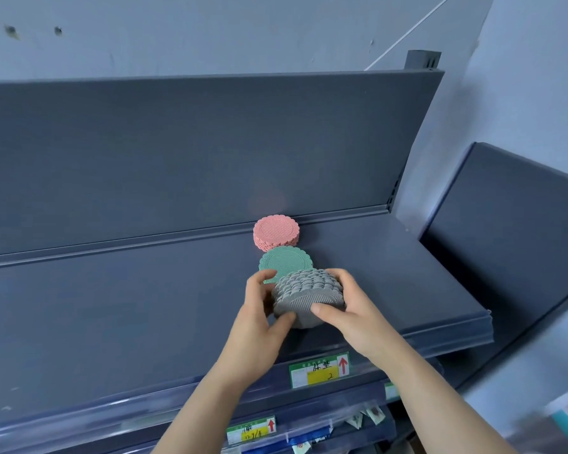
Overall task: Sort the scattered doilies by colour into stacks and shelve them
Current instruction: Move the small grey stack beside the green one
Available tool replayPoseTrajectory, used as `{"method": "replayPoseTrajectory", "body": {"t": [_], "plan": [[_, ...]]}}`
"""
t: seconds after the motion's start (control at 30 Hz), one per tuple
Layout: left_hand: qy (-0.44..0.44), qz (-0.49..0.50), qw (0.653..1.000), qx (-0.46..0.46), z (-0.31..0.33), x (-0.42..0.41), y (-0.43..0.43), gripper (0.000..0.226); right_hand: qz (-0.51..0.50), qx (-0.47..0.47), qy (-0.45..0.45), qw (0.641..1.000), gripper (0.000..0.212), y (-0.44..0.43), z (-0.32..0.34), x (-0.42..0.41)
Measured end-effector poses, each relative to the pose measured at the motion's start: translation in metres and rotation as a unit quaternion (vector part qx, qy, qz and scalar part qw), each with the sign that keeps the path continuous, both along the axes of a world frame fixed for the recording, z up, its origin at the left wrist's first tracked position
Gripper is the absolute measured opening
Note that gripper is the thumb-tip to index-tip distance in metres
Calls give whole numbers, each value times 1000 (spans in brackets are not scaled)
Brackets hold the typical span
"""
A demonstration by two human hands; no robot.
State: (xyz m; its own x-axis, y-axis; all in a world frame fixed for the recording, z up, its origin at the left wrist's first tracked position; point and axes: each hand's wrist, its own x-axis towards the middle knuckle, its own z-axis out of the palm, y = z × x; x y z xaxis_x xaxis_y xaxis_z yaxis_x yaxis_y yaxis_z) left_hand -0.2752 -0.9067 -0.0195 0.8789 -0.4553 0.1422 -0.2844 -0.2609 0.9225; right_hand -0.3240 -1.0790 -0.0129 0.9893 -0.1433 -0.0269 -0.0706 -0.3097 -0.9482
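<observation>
A thick stack of grey scalloped doilies (304, 291) is tilted on its edge just above the dark shelf board (112, 306). My left hand (259, 317) grips its left side and my right hand (348, 309) grips its right side, thumbs on the near face. Directly behind it a stack of green doilies (284, 261) lies flat on the shelf, partly hidden by the grey stack. Behind that, against the shelf's back panel, lies a flat stack of pink doilies (276, 231).
The shelf's back panel (194, 152) rises behind the stacks. A price label with a red arrow (320, 370) sits on the front rail. A lower shelf (309, 430) holds small packets. A second dark shelf unit (512, 231) stands to the right.
</observation>
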Motion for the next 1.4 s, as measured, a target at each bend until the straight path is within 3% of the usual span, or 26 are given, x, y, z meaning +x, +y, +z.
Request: {"method": "replayPoseTrajectory", "body": {"t": [0.1,0.2,0.27,0.37,0.5,0.63,0.67,0.73,0.8,0.9,1.1,1.23,1.4], "plan": [[147,-30,987,-62,-1,-1,-3,43,8,122,20,992,48,3,-6,1],[240,22,958,-152,-1,-1,-18,34,-82,286,26,954,48,15,-10,11],[217,78,963,-140,4,-7,-29,36,-132,257,36,957,59,23,-13,16],[193,112,960,-168,8,-16,-36,26,-182,243,10,953,22,27,-12,17],[183,88,955,-215,4,-17,-35,15,-202,226,-58,951,29,29,-3,15],[203,-17,960,-190,3,-14,-26,24,-76,243,-62,965,34,21,-11,6],[202,-41,963,-174,3,-12,-22,30,-35,242,-60,968,44,15,-12,2],[170,-65,978,-105,5,-9,-17,45,35,192,-35,980,62,4,-10,0],[112,-48,992,-45,10,-9,-17,50,64,77,-1,995,58,3,0,-1],[30,-21,999,-21,15,-8,-14,51,16,-53,-18,998,47,-3,8,3],[66,-18,998,11,2,-11,-13,58,11,-12,-3,1000,72,1,-6,-2],[98,10,995,-27,-1,-9,-18,56,-47,66,-22,996,69,6,-11,0],[87,-4,996,-4,-3,-8,-21,48,-38,33,2,999,63,8,-5,2]]}}
